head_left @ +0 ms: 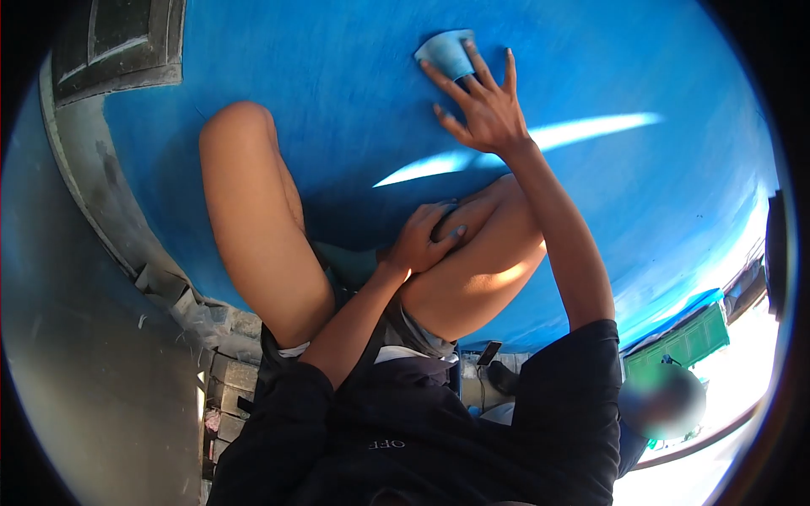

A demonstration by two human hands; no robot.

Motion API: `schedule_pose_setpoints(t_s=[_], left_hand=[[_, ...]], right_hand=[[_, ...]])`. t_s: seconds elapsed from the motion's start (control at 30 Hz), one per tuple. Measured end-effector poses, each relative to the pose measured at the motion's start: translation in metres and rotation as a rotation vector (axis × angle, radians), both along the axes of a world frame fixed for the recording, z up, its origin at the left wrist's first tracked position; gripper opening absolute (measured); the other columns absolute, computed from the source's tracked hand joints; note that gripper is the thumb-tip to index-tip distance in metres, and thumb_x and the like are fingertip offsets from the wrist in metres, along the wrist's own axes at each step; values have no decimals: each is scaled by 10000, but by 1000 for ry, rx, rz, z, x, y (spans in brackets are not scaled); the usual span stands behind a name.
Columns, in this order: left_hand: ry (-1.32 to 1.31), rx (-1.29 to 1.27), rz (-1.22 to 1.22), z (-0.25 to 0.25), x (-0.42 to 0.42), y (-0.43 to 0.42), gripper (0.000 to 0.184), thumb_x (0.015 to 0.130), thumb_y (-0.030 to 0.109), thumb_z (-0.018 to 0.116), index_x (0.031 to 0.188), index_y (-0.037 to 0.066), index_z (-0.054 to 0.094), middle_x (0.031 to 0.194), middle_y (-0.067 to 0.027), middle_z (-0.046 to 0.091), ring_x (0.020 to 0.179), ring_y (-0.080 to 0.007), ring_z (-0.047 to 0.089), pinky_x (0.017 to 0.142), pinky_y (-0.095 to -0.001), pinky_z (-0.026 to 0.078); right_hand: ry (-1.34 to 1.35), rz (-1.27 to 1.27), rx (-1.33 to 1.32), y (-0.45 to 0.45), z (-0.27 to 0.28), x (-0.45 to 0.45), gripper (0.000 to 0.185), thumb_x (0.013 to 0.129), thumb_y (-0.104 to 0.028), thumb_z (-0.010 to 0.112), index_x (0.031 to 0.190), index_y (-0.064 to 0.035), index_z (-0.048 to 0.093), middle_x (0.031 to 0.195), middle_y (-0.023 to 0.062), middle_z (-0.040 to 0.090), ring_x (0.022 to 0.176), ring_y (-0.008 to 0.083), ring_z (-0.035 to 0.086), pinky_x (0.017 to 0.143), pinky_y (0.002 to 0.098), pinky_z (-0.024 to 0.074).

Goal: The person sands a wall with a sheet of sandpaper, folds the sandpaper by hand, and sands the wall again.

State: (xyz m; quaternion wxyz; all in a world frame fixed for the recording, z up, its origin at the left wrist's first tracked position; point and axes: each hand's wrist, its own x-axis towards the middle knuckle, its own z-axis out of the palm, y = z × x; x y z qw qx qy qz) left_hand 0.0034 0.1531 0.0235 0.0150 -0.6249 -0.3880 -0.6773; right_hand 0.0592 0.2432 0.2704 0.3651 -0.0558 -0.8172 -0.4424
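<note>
My right hand (488, 110) reaches up to a blue painted surface (337, 67), its fingers spread. The fingertips press a light blue, slightly curved piece (445, 55), like a sanding sheet or pad, flat against the paint. Its exact kind is hard to make out. Lower down, my left hand (419, 240) rests on my right thigh (477, 261), thumb apart from the fingers, with bluish stains on the fingertips. A dark gap or shadow shows between thumb and fingers, and I see no held thing there.
A grey framed panel (122, 42) borders the blue surface at upper left. Bricks (232, 371) and rubble lie below on the left, beside a grey surface (93, 363). A phone-like dark object (489, 352) is near my right side. Another person (662, 401) is at lower right, near a green box-like structure (683, 341).
</note>
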Motion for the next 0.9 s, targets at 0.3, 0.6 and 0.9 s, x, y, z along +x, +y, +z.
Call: schedule_pose_setpoints(t_s=[0.3, 0.6, 0.9], left_hand=[[13, -8, -5, 0, -1, 0, 514, 918, 312, 723, 1277, -44, 630, 1297, -245, 643, 1216, -404, 594, 1051, -460, 467], [14, -24, 2, -1, -1, 0, 510, 927, 309, 717, 1299, -26, 622, 1308, -231, 640, 1226, -388, 593, 1052, -451, 470], [-6, -14, -6, 1, 1, -2, 513, 916, 306, 727, 1285, -37, 626, 1280, -241, 649, 1201, -398, 601, 1037, -455, 476]], right_hand=[[40, -60, 17, -10, 2, 1, 577, 1000, -550, 441, 1561, -439, 365, 1341, 118, 658, 1520, 297, 314, 1149, 782, 12], [-61, -153, 51, -6, 3, 4, 602, 991, -524, 461, 1573, -404, 362, 1275, 142, 683, 1511, 329, 326, 1149, 775, 36], [-76, -164, 42, -9, 9, 4, 612, 986, -561, 460, 1561, -359, 409, 1367, 139, 643, 1518, 298, 320, 1155, 762, 21]])
